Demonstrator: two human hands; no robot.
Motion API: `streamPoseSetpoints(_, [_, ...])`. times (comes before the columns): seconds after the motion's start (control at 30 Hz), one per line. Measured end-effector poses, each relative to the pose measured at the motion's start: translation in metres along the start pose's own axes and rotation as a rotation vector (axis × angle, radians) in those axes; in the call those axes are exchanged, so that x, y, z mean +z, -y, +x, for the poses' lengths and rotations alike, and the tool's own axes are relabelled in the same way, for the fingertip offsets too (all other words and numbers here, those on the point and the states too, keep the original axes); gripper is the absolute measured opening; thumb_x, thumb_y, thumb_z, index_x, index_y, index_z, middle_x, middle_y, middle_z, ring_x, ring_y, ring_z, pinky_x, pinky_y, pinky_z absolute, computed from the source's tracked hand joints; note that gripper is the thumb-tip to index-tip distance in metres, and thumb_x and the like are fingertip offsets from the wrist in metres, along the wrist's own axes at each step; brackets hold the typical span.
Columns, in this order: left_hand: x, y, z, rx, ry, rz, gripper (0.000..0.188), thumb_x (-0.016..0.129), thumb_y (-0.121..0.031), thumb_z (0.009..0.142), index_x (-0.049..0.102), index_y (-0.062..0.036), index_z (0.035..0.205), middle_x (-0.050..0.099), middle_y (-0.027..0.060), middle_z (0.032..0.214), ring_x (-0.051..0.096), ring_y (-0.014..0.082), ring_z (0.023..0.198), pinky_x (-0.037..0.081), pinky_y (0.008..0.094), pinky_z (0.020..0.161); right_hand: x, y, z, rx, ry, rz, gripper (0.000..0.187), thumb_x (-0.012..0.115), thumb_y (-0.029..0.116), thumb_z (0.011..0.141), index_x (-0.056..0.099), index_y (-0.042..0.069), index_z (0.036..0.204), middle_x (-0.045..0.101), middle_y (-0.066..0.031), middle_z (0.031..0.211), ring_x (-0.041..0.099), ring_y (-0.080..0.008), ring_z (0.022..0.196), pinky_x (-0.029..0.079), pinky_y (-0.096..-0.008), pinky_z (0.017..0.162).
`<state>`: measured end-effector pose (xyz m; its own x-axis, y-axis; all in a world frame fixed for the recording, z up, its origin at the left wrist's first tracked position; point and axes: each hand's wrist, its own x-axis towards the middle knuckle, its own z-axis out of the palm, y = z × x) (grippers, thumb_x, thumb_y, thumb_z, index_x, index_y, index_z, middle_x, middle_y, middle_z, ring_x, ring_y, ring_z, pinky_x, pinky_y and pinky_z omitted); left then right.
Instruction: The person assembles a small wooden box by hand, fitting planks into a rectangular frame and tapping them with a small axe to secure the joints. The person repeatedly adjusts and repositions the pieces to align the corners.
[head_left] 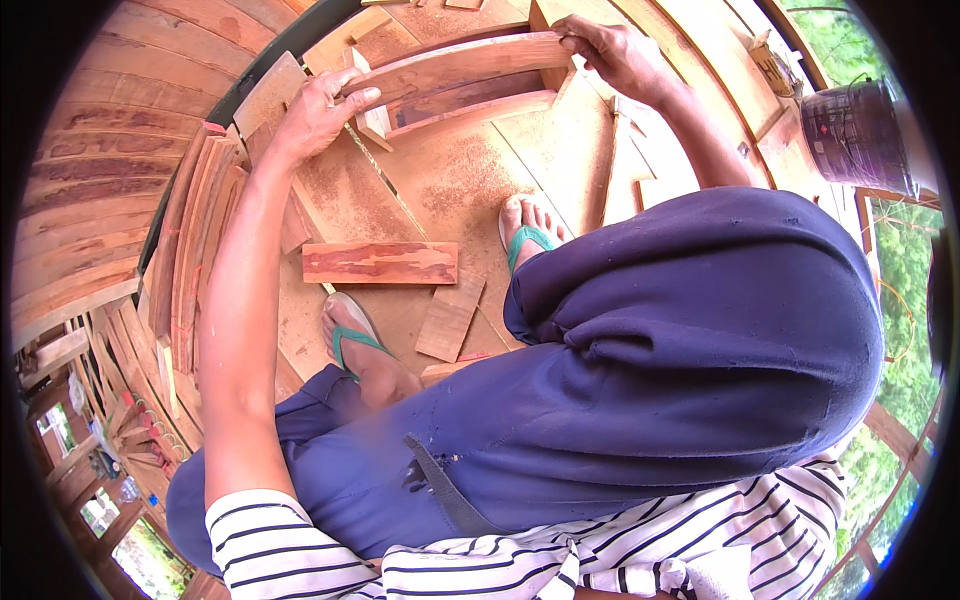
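A long reddish-brown wooden board (460, 62) spans the space between my hands, at the far side of the work floor. Its left end is in the grip of my left hand (315, 112), thumb pointing right. My right hand (612, 58) pinches the right end from above. Directly under and behind this board lies a box-like wooden frame, whose near rail (475, 116) and short left end block (373, 118) show. The held board hides part of the frame, so I cannot tell whether the two touch.
A short red-streaked board (380, 263) and a paler offcut (450, 318) lie near my sandalled feet. Sawdust covers the plank floor (455, 165). Stacked boards (190, 235) stand at left. A dark bucket (858, 135) is at far right.
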<state>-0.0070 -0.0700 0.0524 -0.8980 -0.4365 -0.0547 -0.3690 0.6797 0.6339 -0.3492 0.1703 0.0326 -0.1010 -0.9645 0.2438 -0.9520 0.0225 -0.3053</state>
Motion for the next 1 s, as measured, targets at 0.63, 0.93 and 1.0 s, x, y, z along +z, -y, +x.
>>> streamPoseSetpoints(0.63, [0.003,0.011,0.001,0.048,-0.007,-0.069,0.045,0.068,-0.036,0.099,0.069,-0.0013,0.126,0.071,0.0149,0.106,0.065,0.0218,0.103,0.048,0.0359,0.096,-0.004,0.008,-0.004,0.125,0.009,0.092,0.03,0.052,0.033,0.107,0.064,0.016,0.129,0.077,-0.0069,0.1,0.076,-0.0221,0.079,0.06,-0.0366,0.071])
streamPoseSetpoints(0.93, [0.004,0.011,0.003,-0.01,0.02,-0.169,0.04,0.069,-0.031,0.099,0.069,0.0006,0.125,0.07,0.0065,0.106,0.064,0.0151,0.102,0.046,0.0301,0.096,0.007,-0.008,0.0,-0.045,-0.062,0.085,0.025,0.063,0.021,0.101,0.066,0.016,0.125,0.077,-0.0077,0.101,0.076,-0.0272,0.09,0.061,-0.0401,0.079])
streamPoseSetpoints(1.0, [0.005,0.011,0.001,-0.002,-0.014,-0.119,0.041,0.068,-0.032,0.099,0.069,0.0002,0.125,0.07,0.0078,0.103,0.064,0.0165,0.101,0.046,0.0307,0.096,0.006,-0.005,0.001,-0.038,-0.052,0.078,0.024,0.063,0.021,0.101,0.066,0.016,0.124,0.077,-0.0071,0.101,0.076,-0.0259,0.09,0.061,-0.0387,0.08])
